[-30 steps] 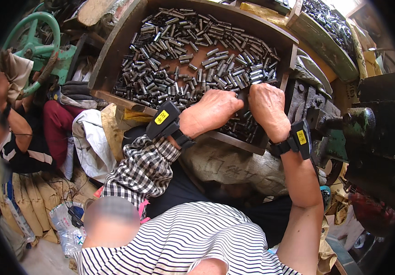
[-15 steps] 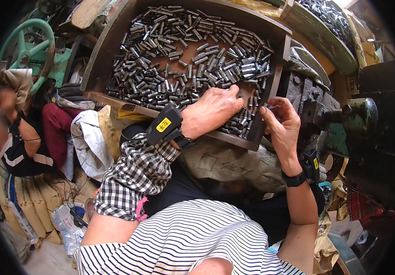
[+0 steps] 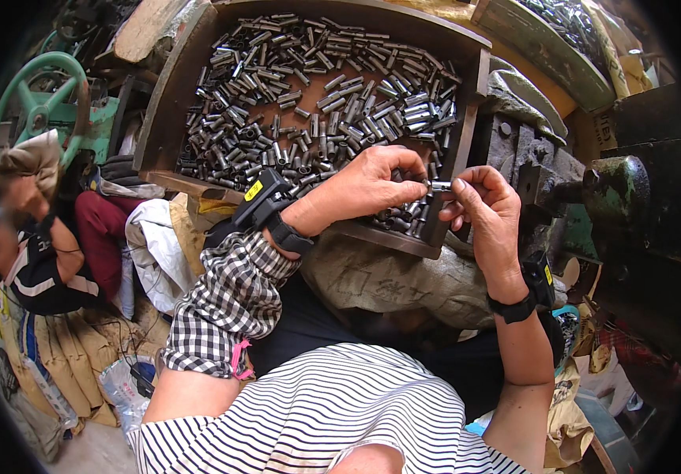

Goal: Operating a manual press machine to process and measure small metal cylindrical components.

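A small shiny metal tube [image 3: 441, 187] spans the gap between my two hands, above the right front corner of a wooden tray [image 3: 168, 103]. My left hand [image 3: 372, 183] is closed, with thumb and forefinger pinching at the tube's left end. Its right end sits between the thumb and fingers of my right hand [image 3: 483, 201], also closed, just past the tray's right wall. Beneath and behind them lie many loose metal tubes [image 3: 301, 150], heaped in the tray; some near the front corner are hidden by my left hand.
To the right stands a dark, greasy machine [image 3: 617, 189]. A second wooden box [image 3: 550, 51] of metal parts is at the far right. Left of me another person [image 3: 44, 237] sits by a green handwheel [image 3: 39, 118]. Pale sacking [image 3: 404, 276] lies under the tray's front edge.
My left hand has moved from reaching into the tubes to meet my right hand, and a metal tube now shows between them. The tray appears shifted slightly left in view.
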Action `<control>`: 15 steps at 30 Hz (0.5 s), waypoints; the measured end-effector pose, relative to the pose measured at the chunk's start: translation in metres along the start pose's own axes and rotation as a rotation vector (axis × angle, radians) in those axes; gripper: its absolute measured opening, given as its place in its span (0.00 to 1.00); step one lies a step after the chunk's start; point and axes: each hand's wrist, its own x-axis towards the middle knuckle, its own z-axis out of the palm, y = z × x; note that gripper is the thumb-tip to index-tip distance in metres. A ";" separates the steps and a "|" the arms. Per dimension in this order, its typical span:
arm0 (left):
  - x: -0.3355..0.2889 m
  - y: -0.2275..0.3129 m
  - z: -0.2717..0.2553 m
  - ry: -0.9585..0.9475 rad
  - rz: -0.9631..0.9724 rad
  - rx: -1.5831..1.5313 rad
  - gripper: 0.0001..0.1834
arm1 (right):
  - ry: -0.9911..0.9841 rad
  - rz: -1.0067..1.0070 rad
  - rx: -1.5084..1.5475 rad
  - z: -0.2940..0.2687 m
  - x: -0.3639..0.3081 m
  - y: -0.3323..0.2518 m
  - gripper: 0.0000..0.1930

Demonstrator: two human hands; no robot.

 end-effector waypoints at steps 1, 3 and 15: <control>0.000 0.010 -0.003 -0.044 -0.157 -0.167 0.10 | 0.001 0.001 0.000 0.000 0.000 0.000 0.06; 0.000 0.013 -0.002 -0.089 -0.315 -0.335 0.11 | 0.028 0.023 0.023 0.001 -0.001 0.000 0.06; -0.001 0.006 0.001 -0.083 -0.258 -0.493 0.13 | 0.028 0.074 0.077 -0.001 0.003 0.003 0.06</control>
